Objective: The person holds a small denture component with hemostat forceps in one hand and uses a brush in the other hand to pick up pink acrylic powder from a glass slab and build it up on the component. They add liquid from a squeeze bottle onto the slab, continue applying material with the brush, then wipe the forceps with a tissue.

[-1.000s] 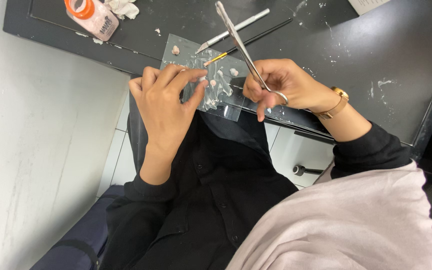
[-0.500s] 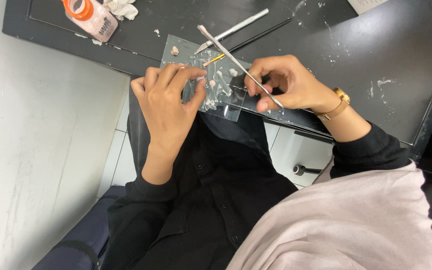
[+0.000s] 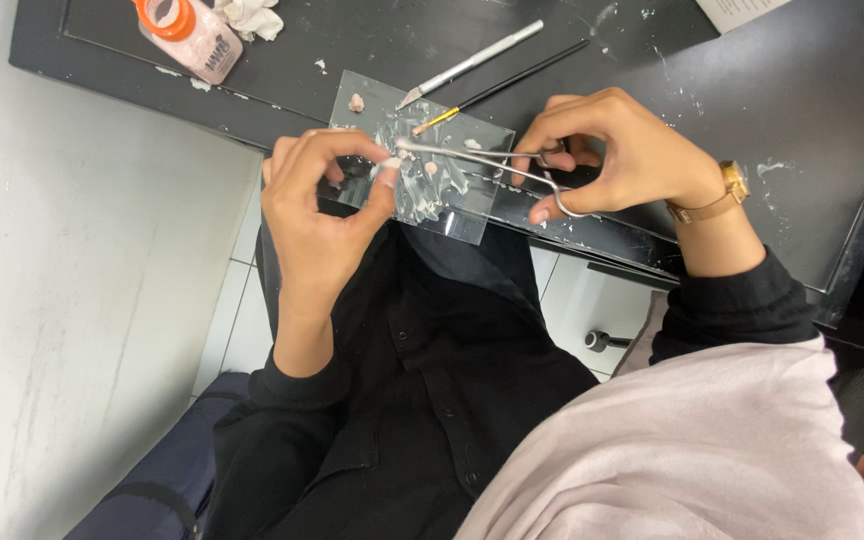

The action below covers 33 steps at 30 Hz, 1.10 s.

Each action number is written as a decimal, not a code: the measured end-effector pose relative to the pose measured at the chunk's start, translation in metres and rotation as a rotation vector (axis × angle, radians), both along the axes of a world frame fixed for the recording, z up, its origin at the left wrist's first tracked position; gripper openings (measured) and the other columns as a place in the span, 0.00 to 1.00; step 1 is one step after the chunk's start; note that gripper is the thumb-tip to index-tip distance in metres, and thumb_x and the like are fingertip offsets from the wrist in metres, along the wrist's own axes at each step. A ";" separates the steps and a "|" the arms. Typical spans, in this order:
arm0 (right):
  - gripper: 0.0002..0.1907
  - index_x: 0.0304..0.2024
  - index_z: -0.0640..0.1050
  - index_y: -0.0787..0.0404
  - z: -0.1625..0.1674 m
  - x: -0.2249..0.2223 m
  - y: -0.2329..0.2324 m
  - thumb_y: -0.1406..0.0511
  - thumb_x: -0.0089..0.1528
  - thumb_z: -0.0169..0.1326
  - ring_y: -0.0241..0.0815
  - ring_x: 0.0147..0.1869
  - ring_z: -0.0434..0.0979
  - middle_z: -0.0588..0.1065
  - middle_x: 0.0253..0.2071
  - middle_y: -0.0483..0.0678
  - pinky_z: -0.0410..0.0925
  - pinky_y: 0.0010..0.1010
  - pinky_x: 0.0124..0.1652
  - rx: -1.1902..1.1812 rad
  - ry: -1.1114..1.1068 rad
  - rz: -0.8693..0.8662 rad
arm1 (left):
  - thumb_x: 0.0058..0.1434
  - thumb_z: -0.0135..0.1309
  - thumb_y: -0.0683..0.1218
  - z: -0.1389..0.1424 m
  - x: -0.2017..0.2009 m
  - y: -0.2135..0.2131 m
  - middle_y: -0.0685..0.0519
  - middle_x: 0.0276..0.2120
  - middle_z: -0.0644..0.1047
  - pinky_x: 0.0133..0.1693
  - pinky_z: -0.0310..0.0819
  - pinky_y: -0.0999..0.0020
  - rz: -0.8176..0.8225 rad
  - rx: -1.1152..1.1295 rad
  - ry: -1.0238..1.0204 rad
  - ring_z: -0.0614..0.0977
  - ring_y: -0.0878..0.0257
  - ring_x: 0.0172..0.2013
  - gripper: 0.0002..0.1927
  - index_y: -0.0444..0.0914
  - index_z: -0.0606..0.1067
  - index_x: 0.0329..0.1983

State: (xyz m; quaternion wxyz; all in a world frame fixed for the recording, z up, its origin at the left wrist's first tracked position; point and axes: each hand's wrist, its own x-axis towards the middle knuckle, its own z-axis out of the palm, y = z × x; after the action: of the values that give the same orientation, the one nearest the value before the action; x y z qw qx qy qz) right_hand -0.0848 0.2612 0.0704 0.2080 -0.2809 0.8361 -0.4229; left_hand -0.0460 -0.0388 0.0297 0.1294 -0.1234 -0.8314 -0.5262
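Your fingers on the left hand are pinching a small pale lump between thumb and fingertips, just over the near left part of a clear glass slab. Your right hand is gripping slim metal forceps through their ring handles, fingers curled closed around them; the thin steel tip is reaching leftward and meeting the lump. Whether the tips are clamping it or merely touching is too small to tell.

The slab is lying on the edge of a dark, matte worktop and is smeared with streaky white paste; a few small pinkish lumps are sitting on it. Just beyond it are lying a silver-handled knife and a thin black-handled brush with a yellowish ferrule, side by side. A translucent bottle with an orange cap is lying at the far left, partly cut off by the frame, beside crumpled white tissue. White flecks are speckling the worktop. A gold-coloured watch is circling your right wrist. Your black sleeves are hiding both forearms.
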 end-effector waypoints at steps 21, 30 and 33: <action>0.20 0.40 0.84 0.56 0.000 0.001 -0.003 0.59 0.47 0.72 0.31 0.32 0.66 0.65 0.20 0.37 0.55 0.24 0.21 0.021 0.036 0.066 | 0.60 0.67 0.32 0.002 0.006 0.002 0.51 0.43 0.80 0.48 0.78 0.72 -0.021 0.190 0.139 0.83 0.62 0.43 0.14 0.37 0.74 0.42; 0.20 0.40 0.84 0.56 -0.002 0.000 -0.003 0.59 0.47 0.72 0.32 0.32 0.66 0.65 0.20 0.37 0.56 0.24 0.23 0.024 0.052 0.063 | 0.62 0.66 0.31 -0.002 0.003 0.000 0.50 0.45 0.79 0.48 0.78 0.72 -0.065 0.231 0.127 0.83 0.62 0.44 0.14 0.35 0.74 0.44; 0.20 0.40 0.84 0.56 -0.001 0.000 -0.003 0.59 0.47 0.72 0.32 0.33 0.66 0.65 0.20 0.37 0.56 0.24 0.23 0.023 0.062 0.067 | 0.64 0.65 0.31 -0.004 0.004 -0.001 0.50 0.44 0.79 0.48 0.77 0.73 -0.086 0.270 0.091 0.82 0.63 0.43 0.13 0.35 0.74 0.45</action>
State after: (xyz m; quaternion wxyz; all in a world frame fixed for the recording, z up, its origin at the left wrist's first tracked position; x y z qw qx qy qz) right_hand -0.0852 0.2583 0.0690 0.1993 -0.3192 0.8371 -0.3970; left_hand -0.0422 -0.0400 0.0258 0.1597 -0.1642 -0.7402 -0.6321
